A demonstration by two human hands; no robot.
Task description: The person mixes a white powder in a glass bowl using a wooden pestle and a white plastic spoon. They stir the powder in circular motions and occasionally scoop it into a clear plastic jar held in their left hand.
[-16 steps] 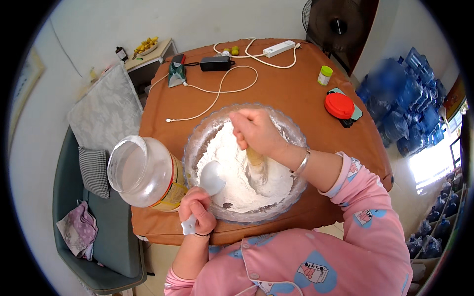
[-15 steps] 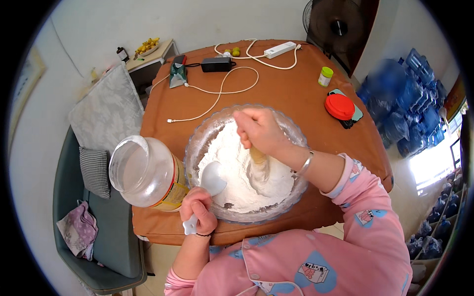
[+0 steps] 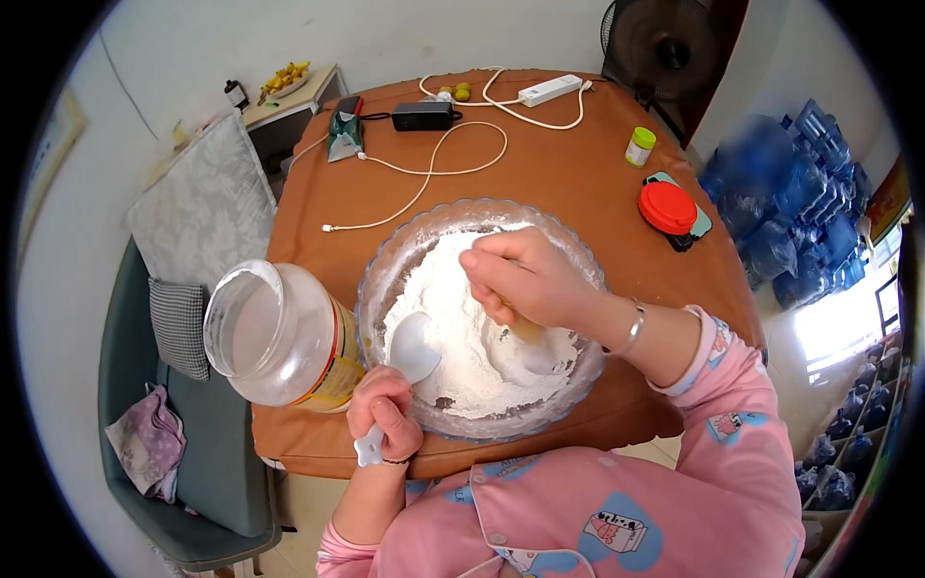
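Note:
White flour (image 3: pixel 467 361) fills much of a large clear bowl (image 3: pixel 588 371) with a scalloped rim. Over the bowl, my right hand (image 3: pixel 530 276) is closed round a pale wooden stick (image 3: pixel 525 330), whose blurred lower end is down in a hollow in the flour. My left hand (image 3: pixel 383 409), closed at the bowl's near left edge, grips a white spoon (image 3: pixel 414 347). The spoon's round head rests over the flour, and its handle end sticks out below my fist. Left of the bowl, a clear wide-mouthed jar (image 3: pixel 306 337) with a yellow and red label leans with its mouth to the left.
Across the brown-covered table (image 3: pixel 568 197) run a white cable (image 3: pixel 434 173) and a power strip (image 3: pixel 549 91), beside a black adapter (image 3: pixel 424 117). At the right are a green-lidded jar (image 3: pixel 640 147) and a red round container (image 3: pixel 667 207) on a phone. A green sofa (image 3: pixel 226 453) stands left.
My right hand has moved slightly nearer me and right, tilting the stick with its lower end further right in the flour. My left hand and the spoon stay nearly in place.

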